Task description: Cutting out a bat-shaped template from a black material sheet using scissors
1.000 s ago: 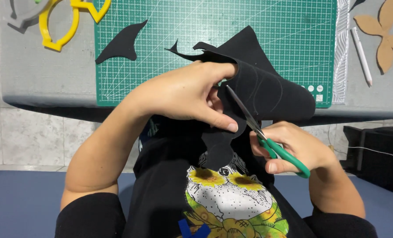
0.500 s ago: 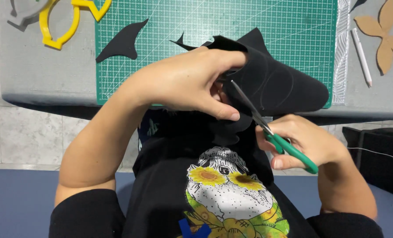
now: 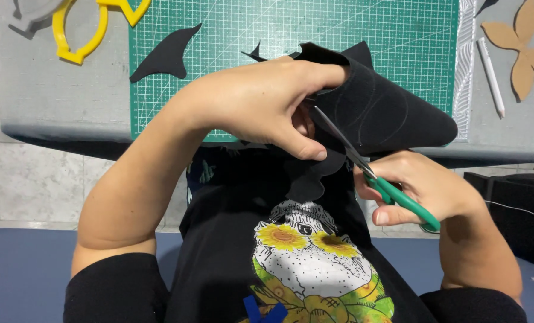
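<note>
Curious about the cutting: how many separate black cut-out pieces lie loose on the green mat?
1. A curved black cut-out piece lies on the green mat, upper left. The black sheet held by the left hand covers part of the mat, so more may be hidden.

The left hand (image 3: 261, 104) is up high, with its back facing the camera. Its fingers (image 3: 323, 73) curl forward and its thumb bends down, pinching tight. The left arm bends at the elbow and comes up from the lower left. The right hand (image 3: 419, 188) sits lower, to the right, closed in a loose fist. The right arm comes up from the lower right.
</note>
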